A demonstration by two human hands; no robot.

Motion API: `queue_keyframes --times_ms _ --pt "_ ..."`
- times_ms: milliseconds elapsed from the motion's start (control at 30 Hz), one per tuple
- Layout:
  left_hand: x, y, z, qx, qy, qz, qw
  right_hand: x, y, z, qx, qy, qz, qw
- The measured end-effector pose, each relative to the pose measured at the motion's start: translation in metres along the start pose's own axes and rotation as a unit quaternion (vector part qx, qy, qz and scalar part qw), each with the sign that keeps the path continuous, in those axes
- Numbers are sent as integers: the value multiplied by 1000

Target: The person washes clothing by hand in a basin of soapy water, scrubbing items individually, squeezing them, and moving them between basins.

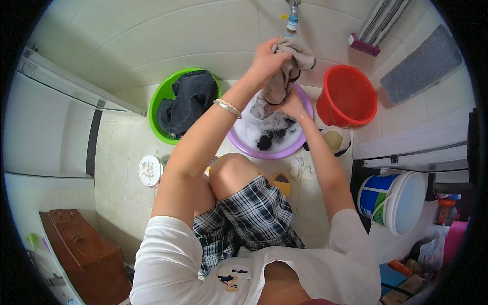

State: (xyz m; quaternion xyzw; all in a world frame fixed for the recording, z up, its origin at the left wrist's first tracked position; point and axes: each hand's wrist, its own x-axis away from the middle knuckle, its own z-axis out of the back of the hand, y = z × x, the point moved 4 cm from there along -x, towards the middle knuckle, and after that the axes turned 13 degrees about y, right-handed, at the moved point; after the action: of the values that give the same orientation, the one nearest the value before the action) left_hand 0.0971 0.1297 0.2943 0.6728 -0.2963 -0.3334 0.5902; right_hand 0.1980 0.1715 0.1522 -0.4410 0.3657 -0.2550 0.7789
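Both my hands hold a wet greyish-beige cloth garment (280, 85) over a purple plastic basin (263, 154). My left hand (268, 59) grips the upper bunched end, in front of the tiled wall below the tap. Lower down, my right hand (291, 103) holds the hanging part just above the basin, its fingers partly hidden by the cloth. White suds (248, 126) fill the basin, and dark fabric or dark water (270, 139) shows through them.
A green basin (154, 126) with dark clothing (190, 99) stands left. To the right are a red bucket (347, 95) and a bag with a round greenish object (333, 140). A lidded tub (150, 170) sits near my left elbow. The tap (293, 11) is above; a brown case (87, 251) lies lower left.
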Motion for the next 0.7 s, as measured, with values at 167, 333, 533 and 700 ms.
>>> queue_keyframes --times_ms 167,333,533,700 --pt "7 6 -20 67 -21 -11 997 -6 58 -8 -12 89 -49 995" --pt "3 -52 41 43 87 57 994 -3 56 -8 -411 262 -332 808" --pt "32 -161 98 98 62 412 904 -27 41 -15 -461 276 -274 798" --pt "65 -177 88 343 5 494 799 -16 32 -33 -432 229 -277 827"
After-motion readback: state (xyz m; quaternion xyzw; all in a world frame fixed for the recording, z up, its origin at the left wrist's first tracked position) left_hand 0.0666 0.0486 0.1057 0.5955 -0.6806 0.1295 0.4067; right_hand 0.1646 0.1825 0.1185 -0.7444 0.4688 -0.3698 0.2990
